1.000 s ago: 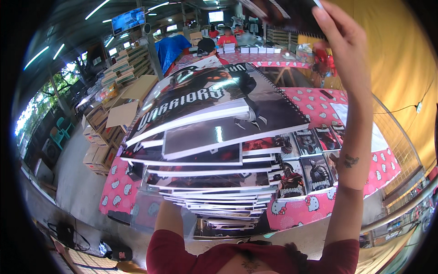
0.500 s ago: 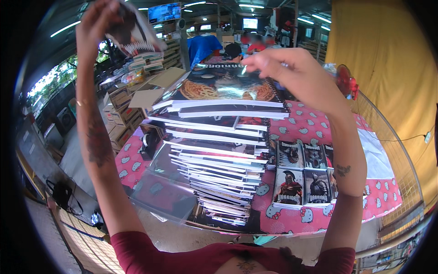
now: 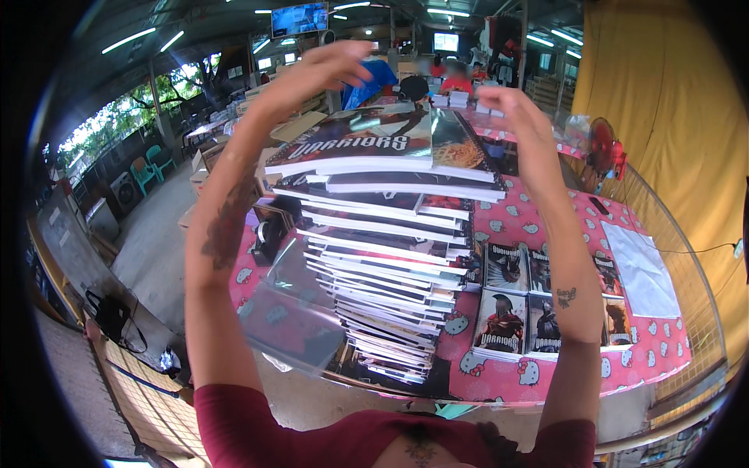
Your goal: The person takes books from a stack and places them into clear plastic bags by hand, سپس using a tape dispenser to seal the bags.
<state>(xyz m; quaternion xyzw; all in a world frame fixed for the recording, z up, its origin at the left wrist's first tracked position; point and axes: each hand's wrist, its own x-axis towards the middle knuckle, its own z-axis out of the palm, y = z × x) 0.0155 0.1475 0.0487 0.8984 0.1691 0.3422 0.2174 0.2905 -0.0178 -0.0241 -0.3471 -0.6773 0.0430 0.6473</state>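
Note:
A tall, uneven stack of spiral-bound notebooks rises in front of me, white page edges toward me. On its top lies a dark-covered notebook with pale lettering, overlapping a notebook with a round orange pattern. My left hand is raised over the top notebook's far left, open, fingers stretched to the right and slightly blurred. Beyond the stack's right side, my right hand hovers open, fingers pointing left. I see nothing in either hand.
Small piles of illustrated notebooks stand in rows on the pink patterned tablecloth. Left of the stack are a clear plastic sheet and a black tape dispenser. A white sheet and red fan are at right. People sit farther back.
The notebook my left hand held up at the upper left now lies on the stack, let go. My left hand has moved right; my right hand has drawn back from the stack's top. The view has shifted slightly.

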